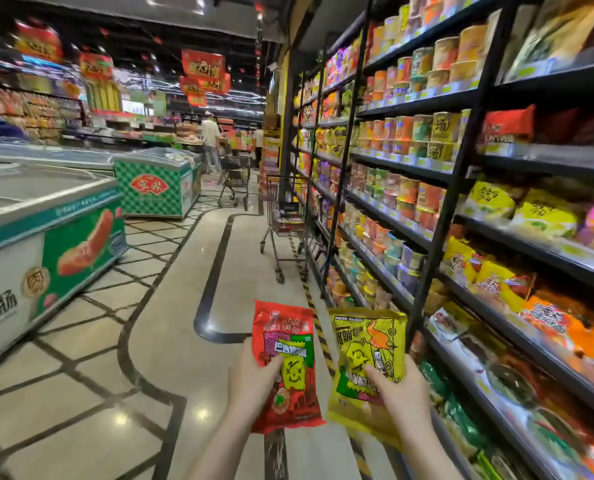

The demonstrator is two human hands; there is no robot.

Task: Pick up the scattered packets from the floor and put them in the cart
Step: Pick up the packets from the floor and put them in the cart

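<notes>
My left hand [252, 382] grips a red packet [287, 344] by its left edge, thumb on the front. Beside it, a yellow packet [365, 344] is held upright by my right hand [397, 393], thumb across its lower front. Both packets are raised in front of me above the floor. The wire shopping cart [285, 216] stands further down the aisle, close against the shelving on the right, a few steps beyond my hands.
Tall black shelves [462, 209] of noodle cups and packets run along the right. Chest freezers [46, 216] line the left. A second cart [235, 178] and two people [210, 140] are far down the aisle. Tiled floor [171, 306] lies between.
</notes>
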